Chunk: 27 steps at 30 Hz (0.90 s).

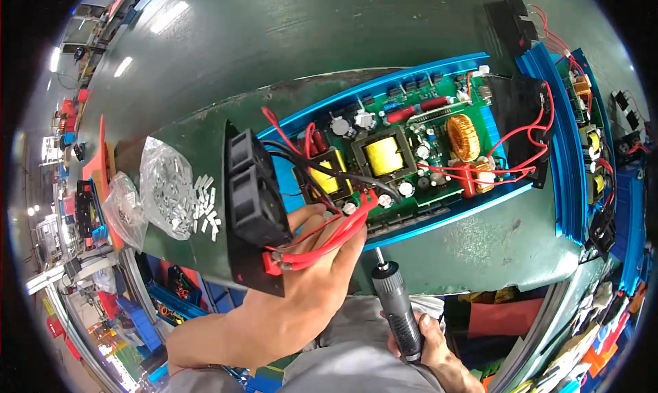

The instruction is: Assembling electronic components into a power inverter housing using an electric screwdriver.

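A blue metal housing (449, 217) lies open on the green bench, with a green circuit board (439, 146) inside it. The board carries yellow-wrapped transformers (384, 156) and a copper-wound ring coil (463, 138). At its left end stands a black end panel (240, 256) with two black fans (255, 198). My left hand (301, 290) reaches between panel and board, fingers curled at the housing's near edge; thick red cables (329, 242) cross over it and hide what it grips. My right hand (435, 341) holds a black electric screwdriver (397, 307) upright, its bit at the housing's near side.
Left of the fans lie a clear plastic bag (164, 187) of small metal parts and several loose pieces (205, 204). A black end plate (528, 126) with red wires sits at the right end. More blue housings (558, 146) stand farther right.
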Each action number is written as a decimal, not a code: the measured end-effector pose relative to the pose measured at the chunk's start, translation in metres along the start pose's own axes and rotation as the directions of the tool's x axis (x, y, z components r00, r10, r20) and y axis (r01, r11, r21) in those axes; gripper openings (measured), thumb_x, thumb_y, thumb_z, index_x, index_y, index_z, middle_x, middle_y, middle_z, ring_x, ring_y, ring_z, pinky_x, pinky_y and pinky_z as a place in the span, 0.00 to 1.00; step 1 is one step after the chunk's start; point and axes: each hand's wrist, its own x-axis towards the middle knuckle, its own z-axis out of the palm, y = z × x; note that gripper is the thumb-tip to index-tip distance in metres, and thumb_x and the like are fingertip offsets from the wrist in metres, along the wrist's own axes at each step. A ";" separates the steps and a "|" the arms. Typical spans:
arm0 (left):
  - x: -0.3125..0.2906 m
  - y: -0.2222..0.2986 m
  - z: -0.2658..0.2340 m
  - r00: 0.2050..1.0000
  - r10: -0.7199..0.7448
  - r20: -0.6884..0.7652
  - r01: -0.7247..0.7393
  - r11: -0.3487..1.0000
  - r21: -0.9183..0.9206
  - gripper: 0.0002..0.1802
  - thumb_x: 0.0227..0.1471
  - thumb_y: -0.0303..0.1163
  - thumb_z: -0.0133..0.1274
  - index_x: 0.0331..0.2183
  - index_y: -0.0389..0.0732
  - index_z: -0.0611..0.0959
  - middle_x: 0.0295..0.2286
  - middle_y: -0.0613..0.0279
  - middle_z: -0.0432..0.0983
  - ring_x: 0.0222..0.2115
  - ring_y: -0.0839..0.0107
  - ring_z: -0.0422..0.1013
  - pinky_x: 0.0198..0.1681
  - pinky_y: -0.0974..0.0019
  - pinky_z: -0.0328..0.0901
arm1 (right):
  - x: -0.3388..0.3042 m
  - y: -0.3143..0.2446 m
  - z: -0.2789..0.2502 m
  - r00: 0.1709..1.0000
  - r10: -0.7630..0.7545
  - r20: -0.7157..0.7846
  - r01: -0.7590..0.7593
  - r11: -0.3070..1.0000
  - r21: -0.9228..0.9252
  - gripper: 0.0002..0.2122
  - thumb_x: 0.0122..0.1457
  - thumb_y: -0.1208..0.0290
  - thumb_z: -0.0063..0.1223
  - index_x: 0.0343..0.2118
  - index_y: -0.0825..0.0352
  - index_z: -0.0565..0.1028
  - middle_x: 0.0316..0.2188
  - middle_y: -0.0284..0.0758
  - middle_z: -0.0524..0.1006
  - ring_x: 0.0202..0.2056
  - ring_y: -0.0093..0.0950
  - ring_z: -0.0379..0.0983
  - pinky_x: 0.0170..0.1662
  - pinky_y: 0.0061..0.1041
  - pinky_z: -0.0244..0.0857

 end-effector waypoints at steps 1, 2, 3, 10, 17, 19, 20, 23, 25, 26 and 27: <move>0.000 0.000 0.001 1.000 0.003 -0.030 -0.004 1.000 -0.015 0.27 0.41 0.26 0.55 0.48 0.35 0.77 0.40 0.55 0.73 0.43 0.60 0.71 0.49 0.57 0.66 | 0.001 0.017 -0.014 0.989 0.045 0.143 -0.069 0.983 0.170 0.43 0.62 0.30 0.29 0.59 0.72 0.67 0.18 0.38 0.73 0.18 0.26 0.67 0.24 0.24 0.59; 0.000 0.000 0.000 1.000 0.006 -0.026 -0.007 1.000 -0.012 0.27 0.41 0.26 0.55 0.48 0.35 0.77 0.40 0.55 0.73 0.43 0.60 0.71 0.49 0.57 0.66 | 0.003 0.016 -0.011 0.989 0.043 0.144 -0.068 0.982 0.176 0.43 0.62 0.30 0.29 0.59 0.72 0.67 0.18 0.38 0.73 0.18 0.26 0.67 0.24 0.24 0.59; 0.000 0.001 -0.001 1.000 0.011 0.006 -0.011 1.000 0.004 0.27 0.42 0.26 0.55 0.48 0.36 0.77 0.41 0.55 0.73 0.44 0.60 0.71 0.49 0.57 0.66 | 0.007 0.013 -0.008 0.971 0.039 0.238 -0.108 0.953 0.283 0.44 0.61 0.28 0.30 0.59 0.72 0.67 0.17 0.38 0.72 0.17 0.26 0.66 0.23 0.23 0.58; -0.013 0.029 -0.031 0.971 -0.177 0.160 0.174 0.984 0.031 0.21 0.53 0.31 0.55 0.49 0.39 0.77 0.43 0.59 0.74 0.39 0.63 0.74 0.34 0.60 0.72 | -0.018 0.006 -0.014 0.991 -0.117 -0.066 0.112 0.991 -0.077 0.47 0.61 0.26 0.23 0.57 0.73 0.69 0.21 0.37 0.75 0.21 0.23 0.70 0.26 0.22 0.61; 0.090 -0.025 -0.084 0.934 -0.042 -0.355 -0.056 0.963 -0.263 0.14 0.59 0.38 0.53 0.34 0.37 0.84 0.29 0.46 0.80 0.28 0.53 0.77 0.34 0.60 0.69 | -0.065 0.007 -0.032 0.700 -0.523 -0.486 0.368 0.848 -0.382 0.36 0.62 0.38 0.43 0.55 0.73 0.66 0.24 0.35 0.74 0.24 0.22 0.70 0.28 0.20 0.62; 0.118 -0.064 -0.069 0.996 -0.046 -0.079 0.042 0.998 -0.056 0.24 0.64 0.45 0.45 0.30 0.34 0.83 0.26 0.42 0.78 0.29 0.46 0.76 0.36 0.53 0.68 | -0.070 -0.016 -0.022 0.669 -0.536 -0.514 0.316 0.832 -0.456 0.32 0.60 0.49 0.55 0.55 0.73 0.66 0.26 0.34 0.73 0.25 0.21 0.69 0.29 0.20 0.63; 0.124 -0.070 -0.069 0.968 -0.147 0.202 0.151 0.989 -0.003 0.30 0.66 0.48 0.41 0.28 0.32 0.83 0.25 0.40 0.78 0.30 0.43 0.75 0.38 0.49 0.67 | -0.075 -0.017 -0.028 0.659 -0.554 -0.509 0.329 0.820 -0.468 0.30 0.57 0.60 0.63 0.57 0.71 0.65 0.26 0.32 0.73 0.25 0.19 0.68 0.31 0.19 0.64; 0.142 -0.076 -0.048 0.968 -0.050 0.246 0.038 0.998 0.054 0.37 0.68 0.51 0.34 0.24 0.30 0.82 0.23 0.39 0.77 0.30 0.42 0.74 0.40 0.46 0.67 | -0.086 -0.040 -0.030 0.589 -0.601 -0.541 0.219 0.763 -0.608 0.30 0.57 0.66 0.63 0.60 0.68 0.64 0.32 0.32 0.75 0.31 0.20 0.71 0.36 0.21 0.66; 0.148 -0.066 -0.052 0.919 -0.140 0.369 0.100 0.987 0.126 0.37 0.68 0.50 0.34 0.22 0.28 0.80 0.22 0.39 0.76 0.31 0.40 0.74 0.41 0.45 0.67 | -0.086 -0.054 -0.037 0.492 -0.745 -0.450 0.118 0.570 -0.813 0.31 0.57 0.68 0.62 0.61 0.71 0.62 0.38 0.38 0.77 0.39 0.29 0.74 0.45 0.27 0.69; 0.144 -0.069 -0.049 0.959 -0.055 0.279 0.028 0.995 0.100 0.37 0.67 0.50 0.35 0.21 0.28 0.80 0.21 0.39 0.75 0.30 0.39 0.73 0.41 0.45 0.67 | -0.089 -0.067 -0.030 0.491 -0.725 -0.483 0.009 0.558 -0.829 0.32 0.56 0.70 0.61 0.62 0.73 0.61 0.44 0.46 0.77 0.45 0.36 0.75 0.53 0.32 0.66; 0.141 -0.072 -0.048 0.961 -0.063 0.268 0.036 0.994 0.106 0.37 0.67 0.50 0.35 0.21 0.28 0.80 0.21 0.39 0.75 0.30 0.39 0.73 0.41 0.45 0.67 | -0.087 -0.072 -0.036 0.470 -0.759 -0.450 -0.006 0.508 -0.862 0.32 0.56 0.70 0.61 0.62 0.72 0.60 0.45 0.51 0.77 0.47 0.41 0.75 0.53 0.35 0.67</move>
